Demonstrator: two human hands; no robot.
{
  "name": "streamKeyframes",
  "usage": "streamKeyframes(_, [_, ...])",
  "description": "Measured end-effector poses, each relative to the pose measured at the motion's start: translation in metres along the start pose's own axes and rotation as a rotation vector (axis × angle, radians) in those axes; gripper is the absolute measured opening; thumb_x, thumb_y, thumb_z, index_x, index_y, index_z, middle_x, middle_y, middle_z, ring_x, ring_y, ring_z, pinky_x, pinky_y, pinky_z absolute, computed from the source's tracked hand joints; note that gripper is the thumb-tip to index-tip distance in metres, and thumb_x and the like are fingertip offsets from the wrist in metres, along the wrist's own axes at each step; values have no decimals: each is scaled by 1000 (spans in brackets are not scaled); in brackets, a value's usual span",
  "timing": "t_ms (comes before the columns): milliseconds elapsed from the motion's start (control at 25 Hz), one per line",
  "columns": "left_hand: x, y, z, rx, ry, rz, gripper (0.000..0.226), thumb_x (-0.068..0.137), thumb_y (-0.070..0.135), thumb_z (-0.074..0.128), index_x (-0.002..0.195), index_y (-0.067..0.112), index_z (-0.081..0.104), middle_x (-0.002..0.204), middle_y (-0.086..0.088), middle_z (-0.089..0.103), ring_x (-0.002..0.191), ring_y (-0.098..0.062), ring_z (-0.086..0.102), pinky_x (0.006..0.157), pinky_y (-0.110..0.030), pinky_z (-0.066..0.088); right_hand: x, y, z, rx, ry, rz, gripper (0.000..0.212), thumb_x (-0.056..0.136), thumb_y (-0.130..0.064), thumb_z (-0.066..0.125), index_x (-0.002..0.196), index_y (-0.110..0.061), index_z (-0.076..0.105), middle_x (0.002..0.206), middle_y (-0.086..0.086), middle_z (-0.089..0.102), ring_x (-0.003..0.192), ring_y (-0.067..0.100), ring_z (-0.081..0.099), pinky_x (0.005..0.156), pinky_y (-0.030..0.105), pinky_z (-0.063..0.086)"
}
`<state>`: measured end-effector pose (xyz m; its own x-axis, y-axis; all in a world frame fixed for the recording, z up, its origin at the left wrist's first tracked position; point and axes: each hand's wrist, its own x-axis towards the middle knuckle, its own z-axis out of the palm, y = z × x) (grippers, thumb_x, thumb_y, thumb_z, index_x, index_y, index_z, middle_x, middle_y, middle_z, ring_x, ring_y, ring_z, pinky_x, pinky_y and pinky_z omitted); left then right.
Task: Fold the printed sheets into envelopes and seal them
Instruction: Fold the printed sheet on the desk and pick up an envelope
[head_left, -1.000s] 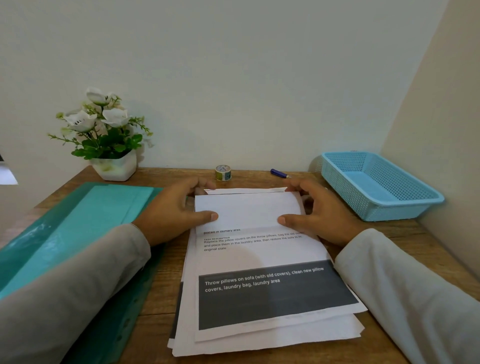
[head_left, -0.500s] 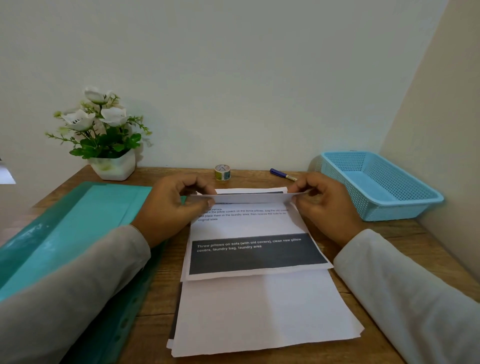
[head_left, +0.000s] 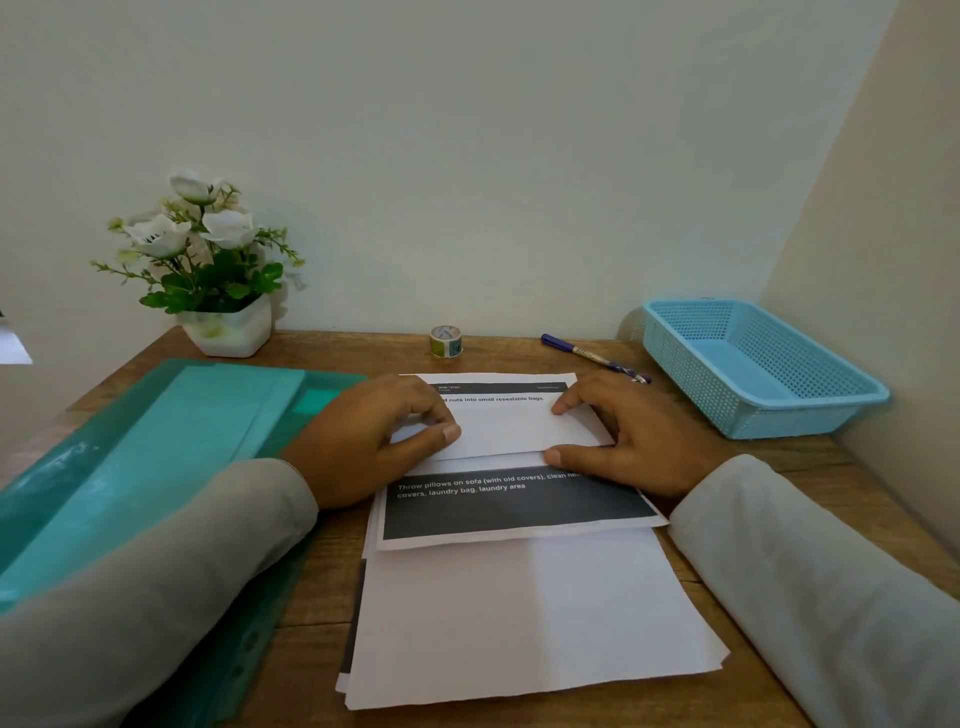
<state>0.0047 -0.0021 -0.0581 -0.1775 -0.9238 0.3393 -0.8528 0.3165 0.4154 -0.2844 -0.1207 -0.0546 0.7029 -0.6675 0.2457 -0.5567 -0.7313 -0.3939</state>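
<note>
Obs.: top sheet (head_left: 511, 431) lies on the far half of the paper stack (head_left: 530, 623), at the centre of the wooden worktop (head_left: 519, 359). Its far portion is folded over towards the person, blank white back facing up. Nearer, its dark band is exposed, with white print reading "Throw pillows on sofa (with old covers)… laundry bag, laundry area". Beyond the flap, a stack page shows a dark header and the line "nuts into small resealable bags". Left hand (head_left: 363, 441): fingers curled over the flap's left end, thumb tip down on its upper face. Whether the fingertips tuck under the edge or merely press on it cannot be told from this angle. Right hand (head_left: 644, 436): fingers released, grasping nothing; the forefinger tip rests at the flap's far right, and the extended thumb lies flat along the near fold line. Both forearms are in pale sleeves. Surroundings: green plastic folder (head_left: 156, 467) on the left, partly under the left forearm; white flowers in a white pot (head_left: 228, 327) at far left against the wall; small tape roll (head_left: 445, 341) at far centre; blue pen (head_left: 592, 356) just beyond the right hand; light-blue mesh basket (head_left: 763, 374) at far right.
</note>
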Motion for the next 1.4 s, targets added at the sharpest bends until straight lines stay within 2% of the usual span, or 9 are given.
streamKeyframes(120, [-1,-3,4,207,-58,-31,51,92,62,37,127,35,63,127,15,58,118,-4,46,101,-36,44,-2,-14,-4,-88,-52,56,62,82,-76,57,127,-35,62,130,-18,57,114,0,53,96,22,43])
streamKeyframes(280, [-1,5,5,371,-125,-74,74,87,66,16,144,33,50,138,7,51,122,-13,42,102,-36,40,-1,-44,10,-307,-103,82,58,101,-64,33,138,-25,54,140,-5,54,127,19,52,104,36,44])
streamKeyframes(400, [2,14,8,504,-160,-74,78,86,66,5,150,37,39,141,4,45,124,-17,39,100,-37,38,2,-62,31,-370,-122,48,56,106,-54,29,144,-18,47,149,3,49,131,23,50,108,38,44])
streamKeyframes(560, [2,20,3,682,-295,-200,99,73,72,-15,156,33,22,156,0,32,141,-22,29,114,-44,31,4,-67,32,-383,-111,75,56,106,-53,29,146,-17,45,151,2,47,132,22,49,110,37,43])
streamKeyframes(800, [1,22,12,693,-409,-325,78,97,65,7,159,19,0,168,-3,1,154,-26,2,122,-54,14,8,-88,40,-510,-106,100,58,106,-54,23,145,-17,45,146,6,49,130,25,49,111,43,42])
streamKeyframes(960, [2,22,12,706,-414,-334,77,97,64,8,159,19,-1,168,-3,-1,154,-26,1,123,-54,12,15,-99,45,-486,-138,11,55,107,-51,26,148,-18,43,149,5,45,132,25,46,111,42,40])
streamKeyframes(1120, [2,24,9,736,-379,-316,84,92,70,-4,159,20,5,167,-4,4,154,-27,3,123,-54,11,11,-73,24,-564,-125,116,51,107,-50,28,140,-20,53,143,3,50,126,24,51,102,39,45])
streamKeyframes(1320, [5,29,13,747,-299,-50,88,81,60,-14,156,32,23,166,-2,17,153,-27,10,123,-54,11,9,-59,14,-602,-142,184,50,106,-50,29,132,-19,59,139,3,52,120,23,56,98,38,49])
streamKeyframes(1400, [6,28,11,724,-312,-102,92,77,64,-15,156,34,20,166,-1,14,153,-27,7,123,-54,10,10,-61,15,-604,-145,183,50,106,-50,29,131,-19,59,138,4,52,118,23,56,95,37,49])
